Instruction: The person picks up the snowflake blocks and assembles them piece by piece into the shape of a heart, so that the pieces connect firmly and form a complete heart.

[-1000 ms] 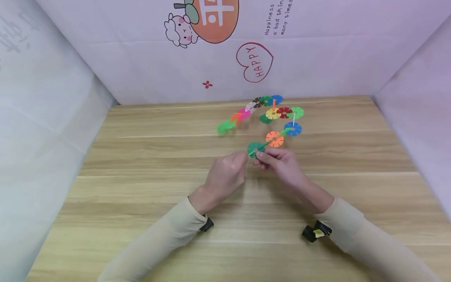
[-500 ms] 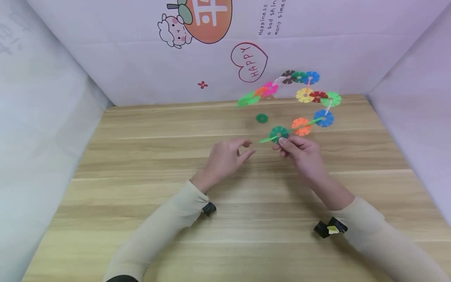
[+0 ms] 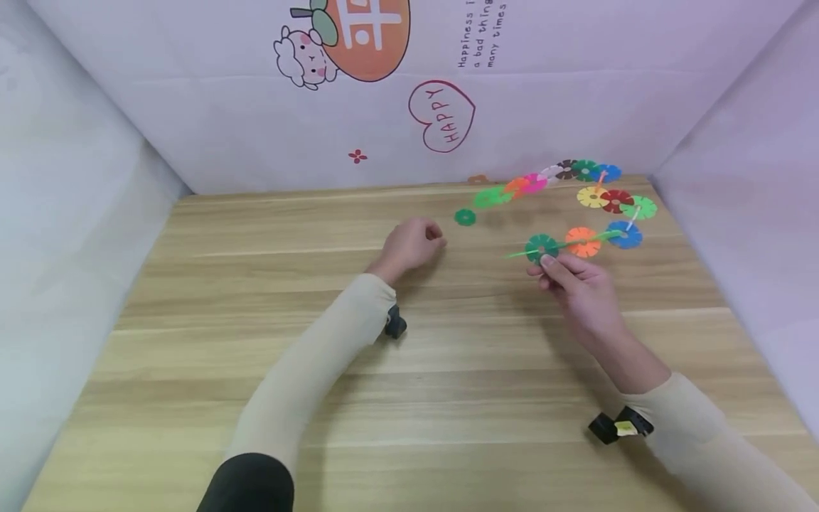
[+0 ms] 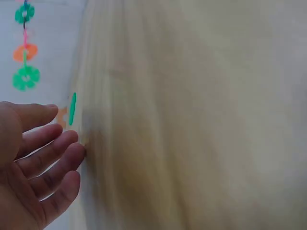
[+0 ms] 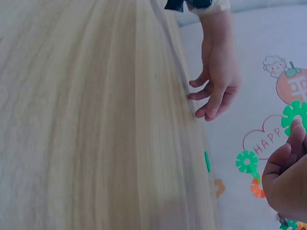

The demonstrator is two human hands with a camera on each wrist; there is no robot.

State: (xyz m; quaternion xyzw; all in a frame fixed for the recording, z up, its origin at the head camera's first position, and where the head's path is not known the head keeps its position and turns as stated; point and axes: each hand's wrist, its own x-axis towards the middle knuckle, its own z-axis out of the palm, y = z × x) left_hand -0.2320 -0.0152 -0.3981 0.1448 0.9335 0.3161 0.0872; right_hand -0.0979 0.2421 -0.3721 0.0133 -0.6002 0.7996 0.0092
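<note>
A chain of interlocked plastic snowflake discs (image 3: 582, 242) in many colours curves above the table, and my right hand (image 3: 589, 291) pinches it by a dark green disc (image 3: 541, 249) between thumb and fingers. One loose dark green disc (image 3: 465, 217) lies flat on the table near the back. Just left of that disc my left hand (image 3: 412, 245) hovers with loosely bent fingers and holds nothing. In the left wrist view the left hand's fingers (image 4: 53, 153) are spread below the loose disc (image 4: 72, 109), apart from it. The chain's other end, light green (image 3: 493, 196), hangs past the loose disc.
The wooden table (image 3: 409, 398) meets a printed white backdrop (image 3: 550, 99) at its back edge, with white side walls left and right. An orange flower mark (image 3: 478, 179) shows at the backdrop's foot. Black wrist cameras (image 3: 396, 323) sit on both sleeves.
My right hand has carried the chain to the right, uncovering the loose green disc. My left hand has let go of the chain's near end and moved forward toward that disc.
</note>
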